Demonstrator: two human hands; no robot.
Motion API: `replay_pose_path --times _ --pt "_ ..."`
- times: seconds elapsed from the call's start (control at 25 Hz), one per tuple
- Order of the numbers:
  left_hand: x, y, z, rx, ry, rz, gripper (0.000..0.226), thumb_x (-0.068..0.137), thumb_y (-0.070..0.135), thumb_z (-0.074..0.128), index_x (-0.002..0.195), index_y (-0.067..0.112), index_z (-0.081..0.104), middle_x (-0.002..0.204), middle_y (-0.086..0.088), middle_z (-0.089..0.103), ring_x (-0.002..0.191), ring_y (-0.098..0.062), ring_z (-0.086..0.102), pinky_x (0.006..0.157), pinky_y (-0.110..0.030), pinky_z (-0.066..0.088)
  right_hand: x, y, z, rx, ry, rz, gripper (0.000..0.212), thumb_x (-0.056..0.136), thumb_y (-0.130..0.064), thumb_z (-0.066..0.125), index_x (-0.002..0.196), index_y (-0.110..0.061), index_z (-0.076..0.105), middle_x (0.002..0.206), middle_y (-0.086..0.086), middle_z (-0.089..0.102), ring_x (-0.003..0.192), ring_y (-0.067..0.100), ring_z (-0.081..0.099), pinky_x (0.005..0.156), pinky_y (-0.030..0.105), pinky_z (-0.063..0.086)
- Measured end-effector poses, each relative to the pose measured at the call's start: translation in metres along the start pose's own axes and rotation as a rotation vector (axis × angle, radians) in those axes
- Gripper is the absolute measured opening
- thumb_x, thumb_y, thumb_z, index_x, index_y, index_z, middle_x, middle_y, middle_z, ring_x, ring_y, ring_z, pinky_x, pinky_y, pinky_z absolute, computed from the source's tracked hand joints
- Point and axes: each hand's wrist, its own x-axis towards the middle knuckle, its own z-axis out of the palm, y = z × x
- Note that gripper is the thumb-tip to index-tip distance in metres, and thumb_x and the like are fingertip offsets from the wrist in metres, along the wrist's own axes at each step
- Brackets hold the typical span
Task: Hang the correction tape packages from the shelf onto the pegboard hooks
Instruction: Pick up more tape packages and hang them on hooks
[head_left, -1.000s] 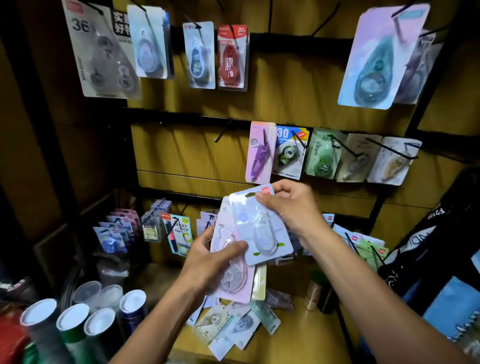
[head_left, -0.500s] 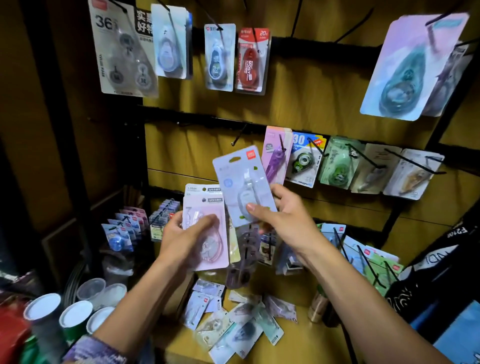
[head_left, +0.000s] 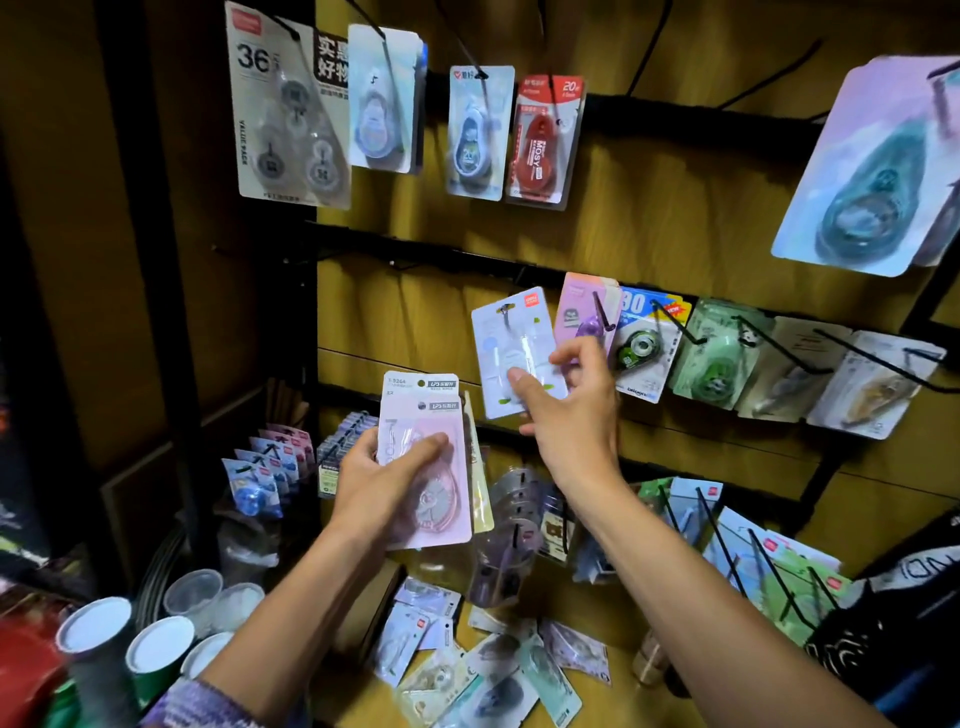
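My right hand (head_left: 569, 410) pinches a pale blue correction tape package (head_left: 511, 353) by its lower edge. The package's top hole sits on a black pegboard hook (head_left: 506, 312) in the middle row, just left of a purple package (head_left: 584, 317). My left hand (head_left: 382, 480) grips a stack of pink correction tape packages (head_left: 428, 457), held upright lower and to the left. More loose packages (head_left: 467, 670) lie on the wooden shelf (head_left: 618, 701) below.
Hung packages fill the top row (head_left: 480, 130) and the middle row to the right (head_left: 719, 353). Long black hooks (head_left: 727, 540) jut out at lower right with more packages. Paper cups (head_left: 130, 644) stand at lower left. A dark upright post (head_left: 166, 260) is on the left.
My right hand has raised the blue package up and to the right, from near the left hand's stack onto the middle-row hook. My left hand lifted its pink stack slightly.
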Motion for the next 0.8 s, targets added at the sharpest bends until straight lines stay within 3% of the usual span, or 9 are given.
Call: replay_pose_path --times 0.08,0.16,0.24,0.36,0.56,0.68,0.8 --pt "0.005 0.002 -0.001 0.023 -0.002 0.026 0.023 0.081 0.003 0.074 0.099 0.011 0.063 0.079 0.001 0.076 0.062 -0.011 0.072 0.049 -0.021 0.054 0.015 0.012 0.010 -0.060 0.019 0.003 0.021 0.083 -0.016 0.072 0.077 -0.022 0.053 0.082 -0.009 0.059 0.077 0.022 0.066 0.059 0.048 0.059" --pt "0.012 0.004 -0.001 0.037 0.001 0.039 0.020 0.082 0.004 0.073 0.096 0.011 0.062 0.075 0.002 0.075 0.057 -0.007 0.070 0.046 -0.019 0.052 0.040 0.026 0.022 -0.071 0.013 0.141 0.021 0.083 -0.008 0.069 0.074 -0.023 0.058 0.088 -0.008 0.063 0.086 0.024 0.066 0.075 0.049 0.059" --pt "0.023 0.007 0.000 0.047 0.002 0.046 0.020 0.083 0.004 0.072 0.098 0.008 0.060 0.084 -0.003 0.073 0.054 -0.006 0.069 0.045 -0.018 0.051 0.067 0.036 0.035 0.042 -0.024 0.330 0.024 0.085 0.001 0.062 0.087 -0.023 0.064 0.099 0.002 0.066 0.087 0.023 0.065 0.084 0.040 0.058" --pt "0.041 0.011 0.000 0.060 0.015 0.062 0.025 0.083 0.002 0.071 0.105 0.003 0.058 0.086 -0.005 0.069 0.052 -0.003 0.067 0.044 -0.016 0.050 0.100 0.036 0.052 0.304 -0.076 0.514 0.041 0.089 0.008 0.048 0.120 -0.016 0.058 0.094 0.006 0.066 0.079 0.013 0.059 0.074 0.028 0.053" --pt "0.060 0.011 -0.001 0.051 0.015 0.075 0.027 0.081 0.008 0.075 0.104 0.005 0.062 0.091 -0.007 0.074 0.061 -0.008 0.071 0.050 -0.019 0.053 0.125 0.047 0.061 0.412 -0.122 0.659 0.048 0.085 0.009 0.054 0.125 -0.018 0.053 0.103 0.004 0.057 0.097 0.021 0.043 0.092 0.038 0.045" --pt "0.062 0.008 0.000 0.029 0.017 0.076 0.028 0.081 0.009 0.075 0.105 0.005 0.062 0.090 -0.004 0.074 0.063 -0.008 0.072 0.050 -0.019 0.053 0.097 0.046 0.058 0.207 -0.107 0.612 0.043 0.086 0.001 0.058 0.125 -0.017 0.055 0.112 0.003 0.052 0.102 0.020 0.044 0.101 0.044 0.046" --pt "0.062 0.000 -0.001 0.059 0.074 0.096 0.035 0.077 0.019 0.080 0.105 0.007 0.063 0.097 -0.006 0.075 0.074 -0.012 0.074 0.060 -0.025 0.057 0.038 0.043 0.048 0.095 -0.244 0.382 0.017 0.090 -0.019 0.064 0.107 -0.022 0.063 0.098 0.002 0.066 0.085 0.016 0.058 0.077 0.035 0.053"
